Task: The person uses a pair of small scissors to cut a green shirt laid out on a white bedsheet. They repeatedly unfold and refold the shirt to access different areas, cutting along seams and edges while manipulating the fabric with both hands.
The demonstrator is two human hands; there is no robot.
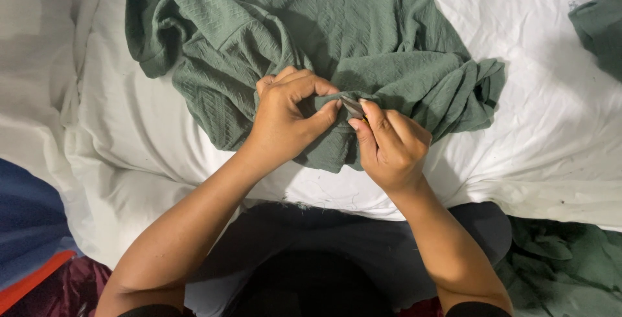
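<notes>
Green textured garment (pixel 337 25) lies bunched on the white bed sheet (pixel 551 129), spread away from the person, with its near edge drawn up into a small ridge right between the two hands. That ridge is the spot everything hangs on: it runs roughly left to right, from the left hand (pixel 285 113) across to the right hand (pixel 389 145), and both hands meet on it, so neither is nearer than the other.

The left hand's fingers (pixel 324 113) are closed in a pinch, thumb against forefinger, gripping a fold of the green cloth and holding it raised off the sheet. The right hand's fingers (pixel 372 119) are curled tight around a small metal tool (pixel 353 105), grey with a hint of yellow at the handle; its tip points leftward and slightly up, toward the left thumb, and touches or sits just beside the pinched fold. Whether the tip is under a thread or only resting on the cloth is too small to tell.

From the fingers, the bulk of the garment lies above and to both sides, a sleeve-like part trailing to the upper left. More green fabric (pixel 570 265) is heaped at the lower right, well apart from the hands, and another green piece (pixel 599 29) sits at the right edge.
</notes>
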